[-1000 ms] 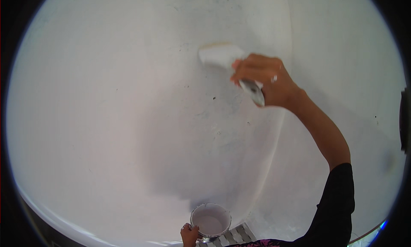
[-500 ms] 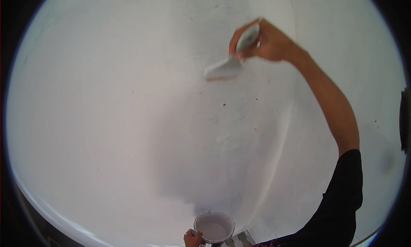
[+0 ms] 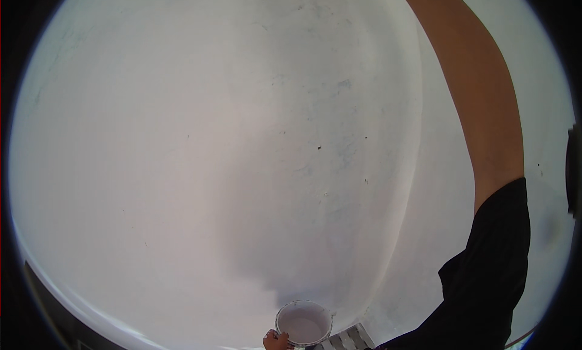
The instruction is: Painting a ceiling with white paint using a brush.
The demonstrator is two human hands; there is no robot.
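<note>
My left hand, at the bottom edge, has its fingers curled over the rim of a small white paint bucket. Pale paint lies inside it, and dark smears mark the rim. My bare right forearm stretches up past the top edge of the picture, so my right hand and the paintbrush are out of sight. A black sleeve covers the upper arm. Before me spreads a white wall with grey patches, thin scuffs and a few dark specks.
A wall corner runs down right of centre, with another white wall surface beyond it. Right beside the bucket is a grey slatted piece, perhaps a ladder step. A dark object sits at the far right rim. My shadow falls on the wall above the bucket.
My right hand, seen earlier gripping the paintbrush near the wall's upper middle, has gone up out of the picture. The left hand and bucket have barely shifted.
</note>
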